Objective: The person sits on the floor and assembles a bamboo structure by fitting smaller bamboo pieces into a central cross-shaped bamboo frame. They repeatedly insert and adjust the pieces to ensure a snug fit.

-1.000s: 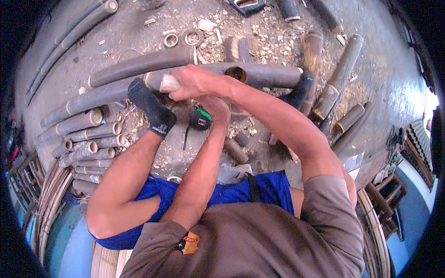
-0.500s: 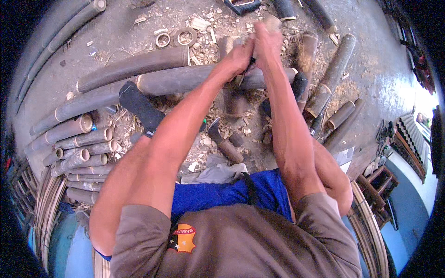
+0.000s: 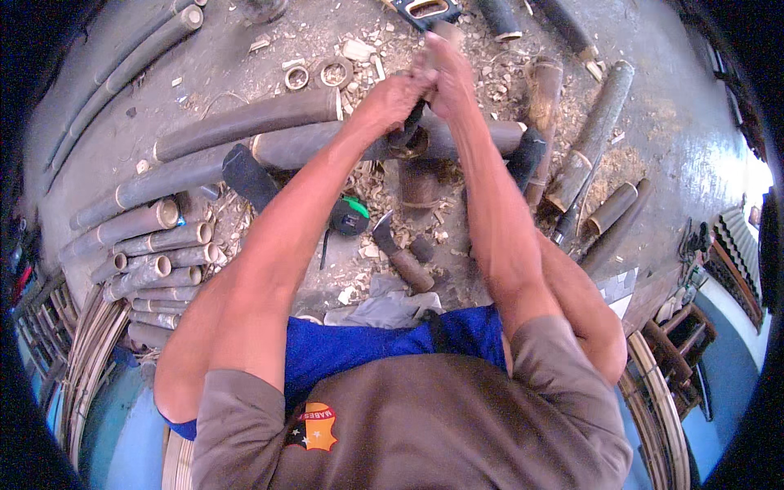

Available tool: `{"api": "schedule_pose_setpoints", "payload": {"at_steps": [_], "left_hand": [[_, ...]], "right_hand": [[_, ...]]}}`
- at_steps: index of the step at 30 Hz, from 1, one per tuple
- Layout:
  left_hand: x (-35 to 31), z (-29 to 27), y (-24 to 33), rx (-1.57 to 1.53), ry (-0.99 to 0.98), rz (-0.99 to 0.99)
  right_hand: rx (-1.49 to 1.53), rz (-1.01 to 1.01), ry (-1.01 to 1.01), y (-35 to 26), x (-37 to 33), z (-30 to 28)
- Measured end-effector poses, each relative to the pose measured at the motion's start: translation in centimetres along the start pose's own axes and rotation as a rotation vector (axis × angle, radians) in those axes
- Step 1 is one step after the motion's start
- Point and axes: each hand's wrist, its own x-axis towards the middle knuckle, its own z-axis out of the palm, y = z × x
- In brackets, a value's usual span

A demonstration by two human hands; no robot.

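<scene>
A long grey-brown bamboo pole (image 3: 318, 142) lies crosswise in front of me, between my dark-covered feet. Above it, my left hand (image 3: 397, 98) is wrapped round a dark tool handle (image 3: 414, 118) whose lower end meets the pole. Beside that end is a dark opening with a pale rim (image 3: 408, 149). My right hand (image 3: 447, 80) is closed close against the left one, gripping a blurred tan wooden piece (image 3: 447, 33) that juts out at its far side. A short thick bamboo piece (image 3: 419, 184) sits under the pole.
Near my legs are a green-and-black tape measure (image 3: 349, 216) and a curved-blade knife (image 3: 407, 263). Bamboo sections (image 3: 155, 245) are stacked at left; others (image 3: 592, 122) lie at right. A black-handled saw (image 3: 431, 10) is at the far edge. Wood chips litter the floor.
Both hands have shifted left in view, and the view itself has moved slightly. The tape measure and the opening in the pole now show from behind my arm and hands.
</scene>
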Motion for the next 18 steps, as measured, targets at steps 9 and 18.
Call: {"api": "schedule_pose_setpoints", "payload": {"at_steps": [9, 18], "left_hand": [[-8.3, 7.3, -2.7, -0.547, 0.842, -0.208], [-6.1, 10.7, -5.4, -0.408, 0.691, 0.230]], "right_hand": [[-0.880, 0.215, -0.915, 4.9, -1.5, 8.5], [-1.376, -0.312, -0.397, 2.0, -5.4, 4.7]]}}
